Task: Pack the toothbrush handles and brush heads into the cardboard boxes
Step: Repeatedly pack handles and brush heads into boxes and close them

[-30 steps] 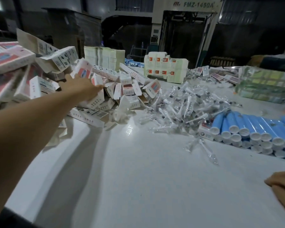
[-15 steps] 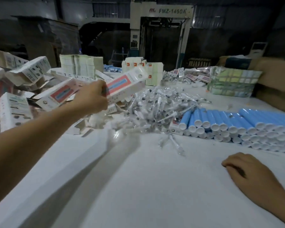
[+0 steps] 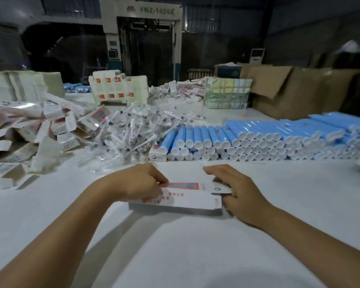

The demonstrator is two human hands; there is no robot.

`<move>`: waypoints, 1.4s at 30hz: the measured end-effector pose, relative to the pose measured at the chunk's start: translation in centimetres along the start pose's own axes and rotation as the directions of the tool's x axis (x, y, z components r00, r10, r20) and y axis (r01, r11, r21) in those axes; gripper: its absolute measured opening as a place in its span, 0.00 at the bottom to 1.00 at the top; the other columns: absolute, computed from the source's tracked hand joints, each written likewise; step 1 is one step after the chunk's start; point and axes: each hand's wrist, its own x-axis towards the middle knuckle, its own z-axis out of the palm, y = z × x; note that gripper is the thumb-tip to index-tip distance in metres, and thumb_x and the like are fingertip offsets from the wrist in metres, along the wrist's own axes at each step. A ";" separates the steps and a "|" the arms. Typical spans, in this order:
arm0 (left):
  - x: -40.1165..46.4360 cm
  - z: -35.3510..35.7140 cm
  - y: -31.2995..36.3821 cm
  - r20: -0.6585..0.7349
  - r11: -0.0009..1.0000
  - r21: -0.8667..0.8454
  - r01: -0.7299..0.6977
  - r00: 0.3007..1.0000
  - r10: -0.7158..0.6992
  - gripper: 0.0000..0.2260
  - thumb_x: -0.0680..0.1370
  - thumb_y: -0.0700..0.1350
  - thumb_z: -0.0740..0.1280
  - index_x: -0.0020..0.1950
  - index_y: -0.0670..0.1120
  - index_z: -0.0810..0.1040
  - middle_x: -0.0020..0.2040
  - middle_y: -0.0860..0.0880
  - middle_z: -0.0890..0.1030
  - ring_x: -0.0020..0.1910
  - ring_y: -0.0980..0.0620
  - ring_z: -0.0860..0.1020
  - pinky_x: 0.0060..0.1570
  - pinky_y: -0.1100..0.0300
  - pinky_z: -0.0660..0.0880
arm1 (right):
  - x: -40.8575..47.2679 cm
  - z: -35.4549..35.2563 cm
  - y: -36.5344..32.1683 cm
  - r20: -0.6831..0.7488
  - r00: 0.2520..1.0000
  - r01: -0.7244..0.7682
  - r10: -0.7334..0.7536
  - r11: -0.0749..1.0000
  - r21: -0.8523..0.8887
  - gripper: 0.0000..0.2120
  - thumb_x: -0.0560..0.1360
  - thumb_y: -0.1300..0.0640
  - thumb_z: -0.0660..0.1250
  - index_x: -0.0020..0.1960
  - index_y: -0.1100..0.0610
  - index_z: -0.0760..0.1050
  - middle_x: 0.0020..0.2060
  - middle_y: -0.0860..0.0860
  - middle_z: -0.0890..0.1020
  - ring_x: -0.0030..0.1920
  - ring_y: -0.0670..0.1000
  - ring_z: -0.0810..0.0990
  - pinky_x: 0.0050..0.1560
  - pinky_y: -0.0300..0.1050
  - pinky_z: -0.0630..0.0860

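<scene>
A flat, oblong cardboard box (image 3: pixel 179 197), white with a red-and-blue printed panel on its top face, lies on the smooth white table (image 3: pixel 279 204), near the camera. Taking this box as the landmark: the left hand (image 3: pixel 136 182) is at its left end, fingers curled in a pinching grip on the corner, wrist low and forearm running back toward the viewer. The right hand (image 3: pixel 235 190) is at its right end, fingers bent over the raised end flap and thumb tucked at the open end, so its grip closes on the box too.

Beyond the box, slightly left, sprawls a heap of brush heads (image 3: pixel 133 129) in clear, crinkly plastic sleeves. Beyond and to the right lies a stacked row of smooth blue cylindrical toothbrush handles (image 3: pixel 237 140) with round white ends facing the box. Far left of the box is a jumbled pile of empty cartons (image 3: pixel 40 127). Well beyond, to the right, stands a large brown corrugated carton (image 3: pixel 289 90).
</scene>
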 end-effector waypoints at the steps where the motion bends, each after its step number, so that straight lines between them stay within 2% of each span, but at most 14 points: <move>1: 0.0 0.0 -0.4 -0.011 1.000 0.011 0.009 1.000 -0.009 0.29 0.56 0.44 0.58 0.54 0.51 0.83 0.41 0.55 0.82 0.40 0.59 0.76 0.34 0.67 0.70 | 0.1 0.2 0.0 0.034 0.998 0.061 -0.059 0.997 -0.050 0.31 0.67 0.76 0.63 0.64 0.51 0.74 0.58 0.44 0.75 0.55 0.41 0.75 0.59 0.33 0.70; 5: -0.4 -0.3 -1.0 0.007 1.000 -0.031 -0.001 1.000 0.001 0.28 0.58 0.45 0.58 0.56 0.52 0.83 0.44 0.58 0.83 0.40 0.63 0.76 0.40 0.67 0.72 | 0.0 0.5 -0.5 0.033 0.989 0.142 -0.141 0.990 -0.017 0.18 0.68 0.72 0.63 0.55 0.61 0.81 0.53 0.45 0.79 0.55 0.41 0.77 0.58 0.32 0.71; 7: -0.9 -0.5 -0.7 -0.077 0.998 0.001 -0.056 0.996 0.055 0.28 0.62 0.49 0.59 0.62 0.55 0.79 0.56 0.57 0.81 0.50 0.62 0.76 0.48 0.66 0.70 | 0.1 0.5 -0.8 -0.016 0.999 -0.027 0.030 0.981 0.191 0.17 0.70 0.73 0.62 0.49 0.58 0.83 0.45 0.45 0.82 0.46 0.39 0.80 0.48 0.31 0.74; 9: -1.4 -0.4 -0.2 -0.336 0.974 0.165 -0.156 0.919 0.204 0.29 0.67 0.55 0.58 0.68 0.57 0.73 0.63 0.55 0.77 0.58 0.55 0.73 0.55 0.60 0.67 | 0.3 0.2 -0.8 0.000 0.952 -0.273 0.306 0.847 0.457 0.16 0.74 0.72 0.62 0.43 0.53 0.82 0.36 0.52 0.83 0.31 0.46 0.79 0.30 0.37 0.74; 11: -1.6 0.4 0.9 -0.414 0.903 0.397 -0.165 0.845 0.337 0.34 0.68 0.63 0.52 0.74 0.56 0.64 0.67 0.53 0.73 0.65 0.52 0.68 0.67 0.52 0.60 | 0.6 0.0 -0.8 0.082 0.869 -0.444 0.489 0.694 0.567 0.09 0.76 0.64 0.65 0.47 0.52 0.80 0.34 0.62 0.83 0.23 0.52 0.74 0.21 0.39 0.67; 14: -1.0 3.1 2.7 -0.310 0.788 0.608 -0.096 0.885 0.348 0.42 0.69 0.74 0.50 0.78 0.53 0.51 0.72 0.56 0.65 0.72 0.53 0.60 0.73 0.46 0.46 | 0.9 -0.2 -0.5 0.196 0.810 -0.542 0.553 0.577 0.611 0.07 0.76 0.61 0.67 0.53 0.55 0.77 0.30 0.62 0.81 0.19 0.52 0.72 0.20 0.37 0.64; 18: 0.2 5.2 3.5 -0.343 0.756 0.652 -0.063 0.865 0.367 0.40 0.72 0.72 0.50 0.77 0.49 0.50 0.70 0.53 0.66 0.68 0.51 0.65 0.67 0.54 0.58 | 0.7 -0.6 -0.5 0.257 0.798 -0.572 0.544 0.553 0.606 0.04 0.74 0.60 0.69 0.49 0.57 0.80 0.31 0.58 0.81 0.20 0.50 0.71 0.21 0.36 0.62; 21: 0.3 6.0 3.6 -0.353 0.772 0.630 -0.080 0.856 0.377 0.36 0.73 0.69 0.45 0.75 0.49 0.55 0.66 0.53 0.69 0.62 0.49 0.69 0.57 0.55 0.64 | 1.4 -1.7 -0.1 0.216 0.784 -0.597 0.581 0.613 0.517 0.08 0.68 0.61 0.65 0.45 0.60 0.81 0.37 0.60 0.83 0.28 0.52 0.75 0.25 0.38 0.65; 24: 0.4 6.8 3.4 -0.346 0.760 0.646 -0.066 0.863 0.368 0.32 0.77 0.65 0.48 0.75 0.47 0.59 0.64 0.51 0.72 0.59 0.47 0.71 0.56 0.53 0.67 | 5.0 -4.2 1.5 -0.036 0.781 -0.570 0.624 0.734 0.369 0.08 0.71 0.63 0.61 0.41 0.61 0.80 0.33 0.55 0.81 0.32 0.51 0.75 0.28 0.40 0.68; 27: 0.8 7.2 3.5 -0.310 0.747 0.662 -0.061 0.885 0.347 0.31 0.78 0.65 0.47 0.76 0.47 0.57 0.65 0.51 0.70 0.61 0.47 0.70 0.56 0.53 0.65 | 10.4 -6.8 3.8 -0.275 0.830 -0.531 0.485 0.838 -0.125 0.10 0.75 0.62 0.59 0.37 0.63 0.74 0.35 0.55 0.77 0.36 0.53 0.72 0.34 0.43 0.66; 30: 1.3 7.2 3.5 -0.300 0.738 0.670 -0.074 0.883 0.361 0.32 0.78 0.65 0.44 0.75 0.47 0.56 0.66 0.51 0.69 0.61 0.46 0.69 0.56 0.53 0.64 | 15.7 -7.4 5.5 -0.211 0.880 -0.470 0.426 0.715 -0.517 0.12 0.76 0.64 0.57 0.34 0.60 0.66 0.36 0.57 0.74 0.38 0.56 0.70 0.33 0.45 0.63; 33: 1.3 7.1 3.2 -0.306 0.731 0.677 -0.083 0.872 0.382 0.33 0.76 0.65 0.40 0.74 0.47 0.58 0.63 0.50 0.71 0.58 0.46 0.70 0.54 0.53 0.65 | 19.1 -6.8 7.2 -0.111 0.848 -0.402 0.518 0.493 -0.771 0.05 0.77 0.66 0.57 0.46 0.62 0.71 0.52 0.61 0.77 0.43 0.57 0.73 0.40 0.48 0.70; 36: 1.6 7.3 3.0 -0.308 0.733 0.674 -0.093 0.866 0.394 0.32 0.76 0.65 0.41 0.73 0.47 0.59 0.62 0.50 0.72 0.57 0.45 0.71 0.53 0.52 0.66 | 20.7 -5.2 8.5 -0.025 0.786 -0.281 0.618 0.321 -0.905 0.11 0.78 0.62 0.57 0.58 0.62 0.72 0.59 0.60 0.74 0.53 0.58 0.75 0.44 0.50 0.73; 42: 2.0 7.4 2.8 -0.318 0.747 0.657 -0.102 0.860 0.398 0.29 0.79 0.65 0.48 0.73 0.47 0.58 0.63 0.49 0.71 0.58 0.45 0.70 0.54 0.51 0.66 | 21.2 -4.3 8.8 -0.096 0.736 -0.451 0.671 0.379 -0.808 0.04 0.76 0.58 0.60 0.48 0.59 0.71 0.44 0.55 0.74 0.41 0.55 0.73 0.38 0.45 0.69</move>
